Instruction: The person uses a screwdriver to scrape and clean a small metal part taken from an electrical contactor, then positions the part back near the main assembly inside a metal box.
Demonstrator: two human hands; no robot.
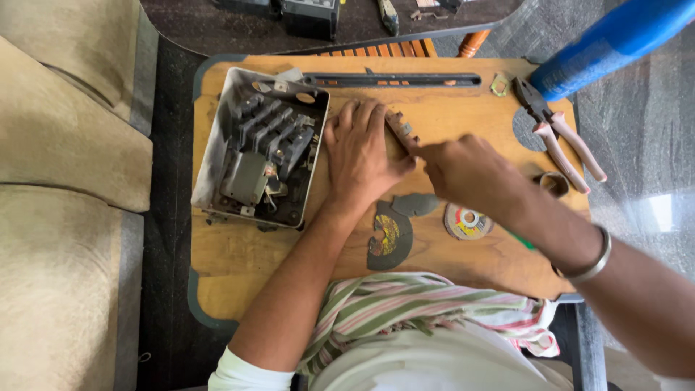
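Observation:
My left hand [362, 156] lies flat, fingers together, pressing a small toothed metal part [400, 129] down on the wooden table [239, 253]. My right hand [470, 174] is closed around a tool with a green handle [523, 240] and its tip meets that part; the tool's tip is hidden by my fingers. A grey metal box [217, 137] holding black electrical fuse parts [271, 137] sits just left of my left hand.
Broken grinding disc pieces [387, 235] and a small round disc [467, 221] lie near my wrists. Pliers [561, 137], a tape roll [554, 182], a long black slotted bar [391, 80] and a blue tube [615, 40] are at the back right. A beige sofa [65, 181] is to the left.

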